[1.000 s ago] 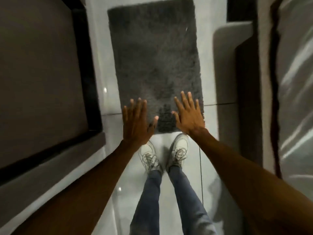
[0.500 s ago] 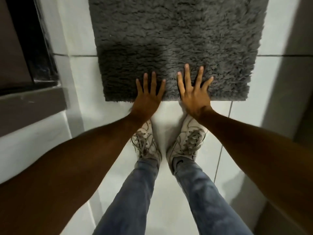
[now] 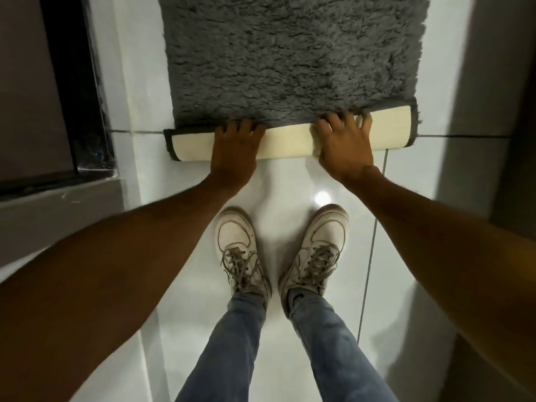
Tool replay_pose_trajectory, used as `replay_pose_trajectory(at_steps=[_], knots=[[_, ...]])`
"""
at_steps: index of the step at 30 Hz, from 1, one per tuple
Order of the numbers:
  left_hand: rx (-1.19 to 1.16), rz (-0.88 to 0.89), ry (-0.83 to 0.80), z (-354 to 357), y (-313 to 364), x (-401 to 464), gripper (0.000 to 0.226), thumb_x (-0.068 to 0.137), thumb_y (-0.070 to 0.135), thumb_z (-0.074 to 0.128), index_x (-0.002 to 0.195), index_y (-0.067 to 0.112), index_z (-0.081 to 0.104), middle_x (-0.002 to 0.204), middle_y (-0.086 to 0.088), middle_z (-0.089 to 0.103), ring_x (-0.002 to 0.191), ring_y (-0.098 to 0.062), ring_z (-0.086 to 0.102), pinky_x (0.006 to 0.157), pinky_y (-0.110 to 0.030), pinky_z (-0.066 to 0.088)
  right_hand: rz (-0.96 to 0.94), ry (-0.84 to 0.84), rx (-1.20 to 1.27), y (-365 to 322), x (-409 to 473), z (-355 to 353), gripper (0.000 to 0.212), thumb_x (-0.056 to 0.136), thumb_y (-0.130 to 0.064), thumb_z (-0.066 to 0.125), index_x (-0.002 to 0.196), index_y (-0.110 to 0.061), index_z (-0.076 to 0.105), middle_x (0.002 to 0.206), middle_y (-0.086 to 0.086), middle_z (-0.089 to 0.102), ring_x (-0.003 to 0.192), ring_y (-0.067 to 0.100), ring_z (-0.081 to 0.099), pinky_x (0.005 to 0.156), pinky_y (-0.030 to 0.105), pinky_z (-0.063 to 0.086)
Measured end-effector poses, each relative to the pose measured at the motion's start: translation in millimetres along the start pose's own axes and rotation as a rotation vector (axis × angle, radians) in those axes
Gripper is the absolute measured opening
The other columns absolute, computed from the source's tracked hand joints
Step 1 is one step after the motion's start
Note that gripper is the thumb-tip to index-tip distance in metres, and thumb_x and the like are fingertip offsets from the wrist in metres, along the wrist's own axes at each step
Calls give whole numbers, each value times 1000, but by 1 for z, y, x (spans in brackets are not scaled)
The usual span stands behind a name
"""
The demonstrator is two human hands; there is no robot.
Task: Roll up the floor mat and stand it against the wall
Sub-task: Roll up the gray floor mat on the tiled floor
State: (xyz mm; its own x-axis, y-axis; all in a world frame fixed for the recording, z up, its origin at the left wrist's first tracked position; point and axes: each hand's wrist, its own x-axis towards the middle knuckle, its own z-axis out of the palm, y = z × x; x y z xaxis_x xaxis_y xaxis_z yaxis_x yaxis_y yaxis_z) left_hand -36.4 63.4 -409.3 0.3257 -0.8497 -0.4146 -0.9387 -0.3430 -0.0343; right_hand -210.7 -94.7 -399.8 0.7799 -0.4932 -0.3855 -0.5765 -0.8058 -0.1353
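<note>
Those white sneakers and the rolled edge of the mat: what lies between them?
Only bare glossy white floor tile between the sneakers and the mat's cream roll, seen in the head view.

Shaggy dark grey floor mat (image 3: 290,53) with cream underside, glossy white floor tiles (image 3: 290,181), off-white sneakers (image 3: 236,242), blue jeans (image 3: 232,343)

Floor (image 3: 290,184): glossy white tiles with thin dark grout lines; one bright light glare near the right shoe.
Floor mat (image 3: 290,53): grey, shaggy, lies flat on the tiles; its near edge is folded over onto the pile, showing a cream underside with dark binding.
Shoes (image 3: 239,250): a pair of worn white lace-up sneakers stands on the tiles just short of the folded edge, toes toward the mat.
</note>
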Motion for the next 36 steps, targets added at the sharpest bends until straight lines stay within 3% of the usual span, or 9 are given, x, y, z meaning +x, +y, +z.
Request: replay_pose_trajectory(at_steps=[4,6,8,13,17,23,27,32,36], knots=[[-110,-28,32,22,13,-7,64,92,54,53,144,18,44,147,-16,49,133,-40,47,112,-63,36,-25,-118,10,16,-15,19,76,87,-61,59,146,-16,42,147,13,47,138,38,40,112,77,19],[-96,-49,29,30,12,-14,72,92,63,43,151,21,38,154,-18,41,143,-44,37,117,-73,19,27,-118,-21,20,-18,22,72,83,-54,70,139,-14,47,137,15,53,129,41,47,110,77,25],[-71,-68,28,34,9,-22,65,96,59,40,150,24,38,149,-18,46,140,-43,42,116,-75,20,70,-84,-43,19,-26,23,55,87,-48,68,125,-10,53,123,16,59,118,42,53,105,72,33],[-72,49,-11,31,0,-33,57,101,57,51,131,9,53,120,-17,63,106,-38,61,97,-55,48,6,-158,8,20,-45,28,48,95,-51,57,118,-9,52,113,16,62,101,39,59,93,55,46],[-182,165,-127,33,-6,-30,57,103,59,40,123,7,53,117,-17,62,102,-36,57,93,-46,41,-17,-364,95,28,-46,35,56,95,-56,52,127,-9,49,123,19,55,110,41,57,100,57,43],[-102,-100,77,40,16,-32,52,96,59,52,124,16,58,130,-16,59,117,-38,56,101,-54,41,92,-33,43,-11,-76,52,57,99,-43,49,146,-11,42,156,23,40,142,45,38,113,71,27],[-181,-239,335,51,46,-48,44,98,45,60,134,21,58,141,-13,60,132,-35,52,107,-60,41,67,-101,28,-31,-88,70,79,103,-61,24,164,-12,12,172,15,8,158,42,4,121,72,1],[-187,-138,103,64,57,-56,90,93,71,42,163,20,15,170,-15,14,157,-40,11,118,-75,10,82,-104,39,-20,-54,65,94,96,-77,19,164,-14,10,173,13,8,158,40,5,118,76,9],[-180,-87,104,54,33,-19,97,87,78,44,162,22,20,169,-15,19,156,-42,15,117,-78,7,157,-20,58,-17,-26,53,100,90,-81,31,164,-17,13,171,19,11,157,42,9,115,79,3]])
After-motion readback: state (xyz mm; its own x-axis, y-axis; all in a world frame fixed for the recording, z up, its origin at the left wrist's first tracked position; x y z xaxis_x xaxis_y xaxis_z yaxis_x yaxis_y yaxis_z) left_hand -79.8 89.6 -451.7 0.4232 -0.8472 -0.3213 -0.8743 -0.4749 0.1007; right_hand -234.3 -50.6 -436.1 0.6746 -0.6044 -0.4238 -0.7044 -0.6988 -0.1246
